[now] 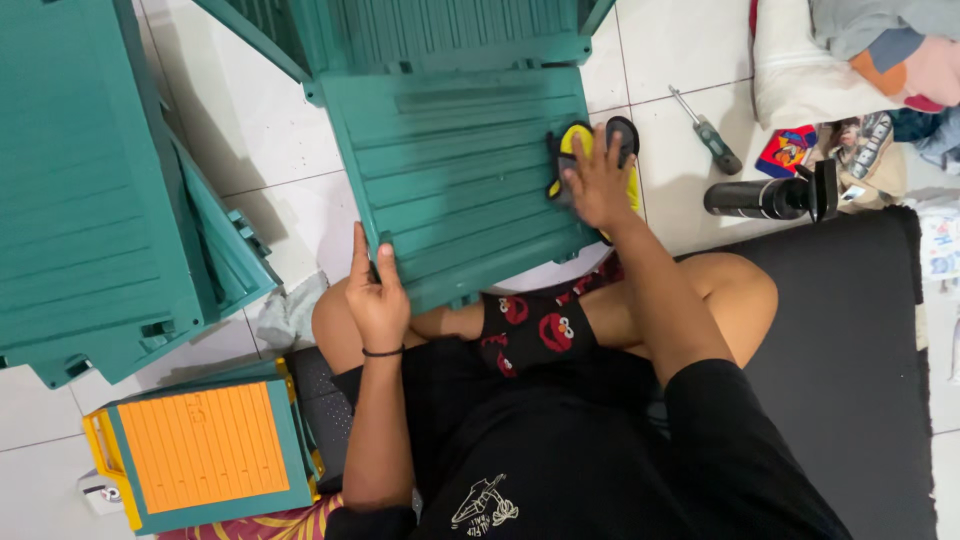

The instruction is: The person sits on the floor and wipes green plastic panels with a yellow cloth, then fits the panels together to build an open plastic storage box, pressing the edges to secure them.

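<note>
White tile floor (280,150) — left hand (375,295) grips green panel (455,170), right hand (598,180) lies flat.

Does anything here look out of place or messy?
A screwdriver lies loose on the floor tiles, and a crumpled rag sits beside the person's knee. The green panel rests tilted across the lap, with no damage visible.

Ribbed teal plastic panel (455,180), flat across lap, perhaps tilted

Panel (450,170) lies before the lap; screwdriver (707,133) right; box (205,450) left.
</note>
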`<state>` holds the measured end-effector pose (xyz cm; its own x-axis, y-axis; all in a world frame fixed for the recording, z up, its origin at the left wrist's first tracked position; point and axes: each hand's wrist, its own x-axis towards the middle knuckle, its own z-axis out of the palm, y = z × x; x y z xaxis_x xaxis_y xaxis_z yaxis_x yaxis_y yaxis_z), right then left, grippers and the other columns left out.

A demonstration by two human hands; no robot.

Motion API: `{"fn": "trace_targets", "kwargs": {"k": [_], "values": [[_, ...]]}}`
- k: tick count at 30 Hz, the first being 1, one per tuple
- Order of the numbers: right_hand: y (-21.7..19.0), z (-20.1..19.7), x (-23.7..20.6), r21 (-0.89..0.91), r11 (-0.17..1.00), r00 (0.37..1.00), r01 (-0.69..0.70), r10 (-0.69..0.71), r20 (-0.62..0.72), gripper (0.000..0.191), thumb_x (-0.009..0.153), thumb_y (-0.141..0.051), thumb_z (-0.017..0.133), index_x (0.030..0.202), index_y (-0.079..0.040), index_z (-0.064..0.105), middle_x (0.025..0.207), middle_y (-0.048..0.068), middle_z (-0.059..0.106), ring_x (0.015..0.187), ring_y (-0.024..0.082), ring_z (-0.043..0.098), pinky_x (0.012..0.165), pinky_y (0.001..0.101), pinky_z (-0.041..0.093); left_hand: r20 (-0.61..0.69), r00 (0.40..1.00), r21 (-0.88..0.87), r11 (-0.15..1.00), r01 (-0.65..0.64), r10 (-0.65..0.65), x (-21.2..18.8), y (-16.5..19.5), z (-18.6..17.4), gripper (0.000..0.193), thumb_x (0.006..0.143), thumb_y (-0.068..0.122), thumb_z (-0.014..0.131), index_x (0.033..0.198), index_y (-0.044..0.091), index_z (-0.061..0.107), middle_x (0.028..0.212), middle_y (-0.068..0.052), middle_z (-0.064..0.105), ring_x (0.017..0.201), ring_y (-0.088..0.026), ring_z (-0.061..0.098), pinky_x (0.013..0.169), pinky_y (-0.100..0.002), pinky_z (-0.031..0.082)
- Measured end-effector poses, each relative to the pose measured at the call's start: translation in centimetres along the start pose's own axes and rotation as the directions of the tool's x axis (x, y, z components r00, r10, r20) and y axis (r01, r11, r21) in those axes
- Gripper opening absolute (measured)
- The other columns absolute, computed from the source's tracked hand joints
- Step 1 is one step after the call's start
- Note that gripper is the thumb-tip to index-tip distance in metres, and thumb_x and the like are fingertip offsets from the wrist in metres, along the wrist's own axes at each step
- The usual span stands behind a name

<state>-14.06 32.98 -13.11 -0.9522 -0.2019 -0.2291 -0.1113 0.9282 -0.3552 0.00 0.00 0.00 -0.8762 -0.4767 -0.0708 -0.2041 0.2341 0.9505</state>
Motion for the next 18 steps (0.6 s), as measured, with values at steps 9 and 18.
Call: {"fn": "trace_targets", "kwargs": {"k": [9, 18], "values": [[2.8, -3.5, -6.3, 0.6, 0.716, 0.902, -0.357, 0.432, 0.022, 0.036, 0.101, -0.024, 0.065, 0.121, 0.004, 0.074, 0.107, 0.019, 0.078, 0.098, 0.024, 0.074, 0.09, 0.0365, 0.057, 0.019, 0.996, 0.019, 0.996, 0.083, -0.083, 3.3, 3.0, -7.4, 0.053, 0.109, 0.015, 0.057, 0.157, -0.001, 0.041, 0.116, -0.012, 0.073, 0.097, -0.011, 0.065, 0.084, -0.025, 0.053], [22.9, -12.8, -20.9, 0.55, 0.83, 0.556, 0.094, 0.415, -0.721, 0.085, 0.075, 0.006, 0.09, 0.143, 0.006, 0.04, 0.14, 0.016, 0.048, 0.128, 0.026, 0.049, 0.107, 0.0413, 0.04, 0.105, 0.984, -0.072, 0.988, -0.137, 0.144, -4.8, 7.3, 1.0, 0.052, 0.106, 0.0, 0.055, 0.156, -0.005, 0.04, 0.111, -0.01, 0.068, 0.097, -0.011, 0.064, 0.084, -0.023, 0.052]]}}
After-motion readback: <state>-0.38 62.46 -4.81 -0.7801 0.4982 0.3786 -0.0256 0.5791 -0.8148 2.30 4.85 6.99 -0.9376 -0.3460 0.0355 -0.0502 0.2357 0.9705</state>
